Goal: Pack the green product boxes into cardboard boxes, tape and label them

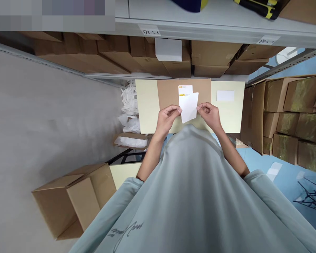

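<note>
A white sheet (189,108) with a small yellow logo at its top left is held up, slightly tilted, between my two hands. My left hand (168,117) pinches its left edge between thumb and fingers. On the opposite edge, my right hand (209,113) grips it the same way. Behind it, a second white sheet (185,89) with a similar yellow mark lies partly covered on a flat brown cardboard piece (168,92). All this is over a pale yellow tabletop (149,112).
A white card (225,95) lies at the table's right. Shelved cardboard boxes (213,54) line the back, and more stacked boxes (284,119) stand at right. White packing scraps (129,102) sit left of the table. An open carton (76,196) is at lower left.
</note>
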Action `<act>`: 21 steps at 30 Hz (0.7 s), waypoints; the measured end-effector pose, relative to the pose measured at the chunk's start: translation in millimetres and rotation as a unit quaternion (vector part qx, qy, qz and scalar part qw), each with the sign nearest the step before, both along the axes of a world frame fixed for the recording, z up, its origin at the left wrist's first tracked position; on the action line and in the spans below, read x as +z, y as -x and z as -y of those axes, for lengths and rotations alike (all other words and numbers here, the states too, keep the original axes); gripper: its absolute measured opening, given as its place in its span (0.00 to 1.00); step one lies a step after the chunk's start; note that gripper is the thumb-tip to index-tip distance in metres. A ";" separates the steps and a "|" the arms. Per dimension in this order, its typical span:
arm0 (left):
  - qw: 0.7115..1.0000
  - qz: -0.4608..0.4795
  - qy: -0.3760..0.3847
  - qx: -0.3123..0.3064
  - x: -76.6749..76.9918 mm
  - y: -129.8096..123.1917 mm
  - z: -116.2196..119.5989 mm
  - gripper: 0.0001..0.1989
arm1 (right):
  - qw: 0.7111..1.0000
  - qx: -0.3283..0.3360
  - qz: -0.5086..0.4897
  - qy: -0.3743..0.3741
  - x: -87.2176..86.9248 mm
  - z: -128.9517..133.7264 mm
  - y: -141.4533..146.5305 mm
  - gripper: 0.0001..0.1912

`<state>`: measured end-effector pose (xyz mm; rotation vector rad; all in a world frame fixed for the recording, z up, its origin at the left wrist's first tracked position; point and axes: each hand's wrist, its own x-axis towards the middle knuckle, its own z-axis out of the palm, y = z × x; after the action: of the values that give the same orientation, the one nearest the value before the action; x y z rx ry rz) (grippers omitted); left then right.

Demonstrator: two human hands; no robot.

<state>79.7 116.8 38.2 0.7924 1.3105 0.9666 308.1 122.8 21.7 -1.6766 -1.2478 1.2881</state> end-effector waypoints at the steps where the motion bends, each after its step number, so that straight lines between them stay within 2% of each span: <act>1: 1.000 -0.001 0.001 -0.003 -1.4 1.0 0.0 0.15 | 1.000 0.000 -0.008 0.005 -0.1 1.3 0.6 0.14; 11: 1.000 0.004 0.006 -0.030 -15.8 9.1 2.9 0.19 | 1.000 -0.017 -0.003 0.009 -0.7 8.3 8.7 0.18; 15: 0.999 -0.002 0.002 -0.034 -21.5 12.3 3.1 0.20 | 1.000 0.005 -0.015 0.016 -3.5 9.5 9.8 0.21; 21: 1.000 -0.004 0.013 -0.011 -42.6 13.7 -5.5 0.24 | 0.999 0.031 0.011 -0.018 -9.5 3.7 10.7 0.18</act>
<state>66.0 122.4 -4.4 0.7902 1.3160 0.9278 297.4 119.1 12.2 -1.6424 -1.3378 1.2785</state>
